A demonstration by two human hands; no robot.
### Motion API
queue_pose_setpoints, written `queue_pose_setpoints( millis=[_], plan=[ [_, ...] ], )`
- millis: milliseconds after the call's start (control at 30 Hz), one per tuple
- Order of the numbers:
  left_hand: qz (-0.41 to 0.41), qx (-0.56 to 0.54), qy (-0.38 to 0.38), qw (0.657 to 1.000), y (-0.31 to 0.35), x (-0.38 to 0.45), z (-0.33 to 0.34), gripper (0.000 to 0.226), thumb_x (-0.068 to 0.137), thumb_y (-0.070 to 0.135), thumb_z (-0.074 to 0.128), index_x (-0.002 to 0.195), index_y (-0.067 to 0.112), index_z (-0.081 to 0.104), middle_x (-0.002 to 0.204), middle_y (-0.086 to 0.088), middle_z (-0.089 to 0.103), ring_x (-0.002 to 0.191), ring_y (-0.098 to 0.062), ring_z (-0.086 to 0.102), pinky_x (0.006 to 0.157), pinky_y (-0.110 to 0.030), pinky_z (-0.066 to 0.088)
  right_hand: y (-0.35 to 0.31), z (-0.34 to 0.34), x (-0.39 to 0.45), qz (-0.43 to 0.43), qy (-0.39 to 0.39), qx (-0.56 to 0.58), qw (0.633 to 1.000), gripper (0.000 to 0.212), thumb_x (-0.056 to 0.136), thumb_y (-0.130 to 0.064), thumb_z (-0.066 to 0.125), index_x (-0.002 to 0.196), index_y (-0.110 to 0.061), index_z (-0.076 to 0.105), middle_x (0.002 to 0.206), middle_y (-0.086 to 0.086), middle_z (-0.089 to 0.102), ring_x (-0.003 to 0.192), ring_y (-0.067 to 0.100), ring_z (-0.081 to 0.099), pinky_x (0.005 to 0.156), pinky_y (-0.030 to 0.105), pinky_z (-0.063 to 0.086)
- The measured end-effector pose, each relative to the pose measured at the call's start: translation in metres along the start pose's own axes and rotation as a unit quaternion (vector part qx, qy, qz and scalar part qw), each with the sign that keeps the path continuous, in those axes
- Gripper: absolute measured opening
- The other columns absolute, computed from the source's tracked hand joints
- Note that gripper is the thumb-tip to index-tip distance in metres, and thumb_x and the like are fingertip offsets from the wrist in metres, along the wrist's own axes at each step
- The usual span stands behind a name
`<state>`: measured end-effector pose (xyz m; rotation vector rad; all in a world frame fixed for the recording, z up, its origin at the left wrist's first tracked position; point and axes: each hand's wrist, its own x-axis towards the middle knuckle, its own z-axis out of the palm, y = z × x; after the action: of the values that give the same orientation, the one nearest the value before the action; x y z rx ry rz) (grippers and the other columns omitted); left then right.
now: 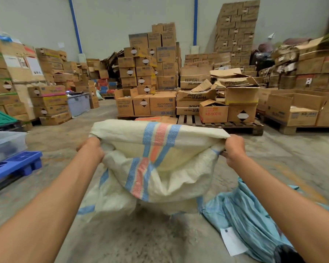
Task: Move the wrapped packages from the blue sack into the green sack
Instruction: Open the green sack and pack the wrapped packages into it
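Observation:
A cream woven sack with blue and orange stripes hangs in front of me, held up off the concrete floor. My left hand grips its rim on the left side. My right hand grips the rim on the right side, and the mouth is stretched between them. A light blue sack lies crumpled on the floor at the lower right, under my right forearm, with a white paper label on it. No green sack and no wrapped packages show in this view.
Stacked cardboard boxes on wooden pallets fill the back of the warehouse. A blue plastic pallet and a grey bin sit at the left. A grey crate stands further back left. Bare concrete floor lies around me.

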<state>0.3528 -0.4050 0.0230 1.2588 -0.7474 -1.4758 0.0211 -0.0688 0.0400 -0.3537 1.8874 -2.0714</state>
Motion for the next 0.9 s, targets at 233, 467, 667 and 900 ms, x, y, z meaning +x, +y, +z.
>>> queue_pose_setpoints(
  millis=[233,467,667,900],
  plan=[
    [0.03,-0.036,-0.021,0.999,-0.032,-0.099,-0.016,0.039,0.083,0.025,0.047,0.114,0.012,0.066,0.103,-0.012,0.071,0.088,-0.033,0.069,0.075,-0.051,0.058,0.029,-0.024,0.0,0.173,-0.145,-0.033,0.974,0.025,0.092,-0.003,0.038,0.106,-0.001,0.058,0.097,0.019,0.066,0.084,0.032,0.064,0.064,0.04,0.057],
    [0.023,0.365,-0.241,0.899,-0.043,-0.119,-0.094,0.031,0.09,0.031,0.061,0.107,0.005,0.064,0.097,-0.02,0.074,0.085,-0.033,0.067,0.076,-0.039,0.052,0.08,-0.047,0.014,0.176,-0.117,-0.062,0.975,0.03,0.083,-0.015,0.042,0.099,0.001,0.062,0.09,0.019,0.066,0.081,0.035,0.063,0.073,0.045,0.055],
    [0.127,0.471,-0.248,0.837,-0.036,-0.103,-0.106,0.034,0.081,0.024,0.078,0.11,0.03,0.062,0.106,0.003,0.068,0.098,-0.015,0.063,0.074,-0.03,0.051,0.094,-0.051,0.006,0.079,-0.276,-0.259,0.922,0.046,0.084,-0.035,0.072,0.12,-0.021,0.047,0.114,0.011,0.06,0.098,0.027,0.062,0.071,0.036,0.052],
    [0.242,0.447,0.083,0.857,-0.051,-0.092,-0.085,0.027,0.086,0.027,0.069,0.109,0.012,0.071,0.11,-0.02,0.068,0.104,-0.039,0.061,0.08,-0.04,0.047,0.101,-0.015,-0.01,-0.247,-0.338,-0.497,0.76,0.025,0.08,-0.033,0.078,0.099,-0.032,0.062,0.102,-0.003,0.066,0.098,0.022,0.06,0.078,0.029,0.046]
  ],
)
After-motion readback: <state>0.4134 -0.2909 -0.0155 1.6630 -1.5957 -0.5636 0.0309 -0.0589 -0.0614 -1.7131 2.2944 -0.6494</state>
